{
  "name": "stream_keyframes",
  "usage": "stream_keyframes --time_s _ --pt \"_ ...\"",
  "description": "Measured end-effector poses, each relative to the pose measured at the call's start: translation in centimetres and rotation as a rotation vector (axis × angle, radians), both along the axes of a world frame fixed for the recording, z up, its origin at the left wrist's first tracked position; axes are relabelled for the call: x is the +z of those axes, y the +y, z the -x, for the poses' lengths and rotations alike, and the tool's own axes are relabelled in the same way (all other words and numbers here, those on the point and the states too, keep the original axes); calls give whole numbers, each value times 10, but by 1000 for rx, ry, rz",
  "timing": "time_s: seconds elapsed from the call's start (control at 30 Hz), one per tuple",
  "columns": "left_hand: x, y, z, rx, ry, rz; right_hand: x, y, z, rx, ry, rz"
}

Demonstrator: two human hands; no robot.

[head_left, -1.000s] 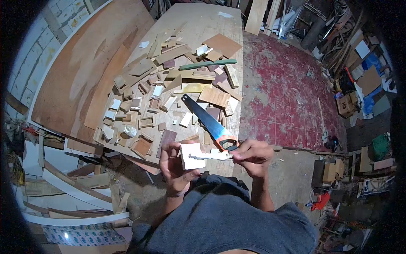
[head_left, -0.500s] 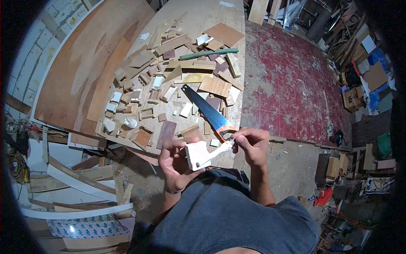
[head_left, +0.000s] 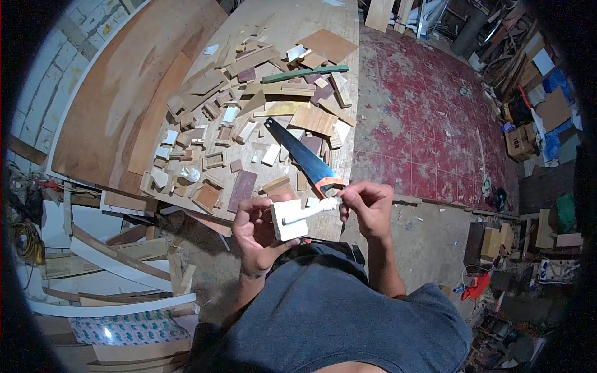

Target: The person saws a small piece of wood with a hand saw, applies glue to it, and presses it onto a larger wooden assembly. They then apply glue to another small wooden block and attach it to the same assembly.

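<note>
My left hand (head_left: 252, 235) grips a small white block-like piece (head_left: 292, 231) by its left side, thumb below and fingers above. Pinched between the thumb and fingers of my right hand (head_left: 370, 208) is a thin white-coated stick (head_left: 313, 211) with a dark tip. That tip rests over the face of the white piece; the exact kind of stick I cannot tell. Just beyond my hands, a handsaw (head_left: 305, 155) with an orange and black handle lies on the wooden worktable (head_left: 298, 22).
Many wood offcuts and small box-like wooden pieces (head_left: 214, 160) cover the table, along with a green strip (head_left: 305, 74) and a small white container (head_left: 189, 174). Large plywood sheets (head_left: 112, 93) lean at left. Boards (head_left: 118, 261) are stacked low left. A red tiled floor (head_left: 429, 112) stretches right.
The white piece has been turned in my left hand and shifted slightly upward. My right hand has moved a little up and left, and the stick's tip now lies higher on the piece.
</note>
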State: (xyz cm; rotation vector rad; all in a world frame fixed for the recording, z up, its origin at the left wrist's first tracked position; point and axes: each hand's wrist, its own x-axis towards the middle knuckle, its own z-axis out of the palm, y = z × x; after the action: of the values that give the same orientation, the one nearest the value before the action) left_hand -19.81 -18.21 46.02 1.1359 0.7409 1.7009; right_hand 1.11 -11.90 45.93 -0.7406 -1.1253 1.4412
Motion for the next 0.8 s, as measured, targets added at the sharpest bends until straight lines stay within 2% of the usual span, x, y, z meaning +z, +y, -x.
stream_keyframes --time_s 0.13,0.23,0.3,0.37,0.53,0.6,0.8 --pt "-2 -3 -7 92 -38 106 0 -4 -9 64 -18 27" --pt "-2 -4 -10 76 -30 129 -4 -2 -14 65 41 65" --pt "-1 -4 -12 -9 43 41 -6 2 -13 60 87 78" --pt "0 -5 -17 -15 51 51 -8 6 -10 -4 61 20" --pt "-1 -6 -25 -5 67 63 -15 7 -16 -63 103 52" --pt "0 -6 -30 34 2 95 -13 5 -20 -30 75 -59" --pt "-1 -10 -41 137 -126 216 -32 5 -41 95 60 -95"
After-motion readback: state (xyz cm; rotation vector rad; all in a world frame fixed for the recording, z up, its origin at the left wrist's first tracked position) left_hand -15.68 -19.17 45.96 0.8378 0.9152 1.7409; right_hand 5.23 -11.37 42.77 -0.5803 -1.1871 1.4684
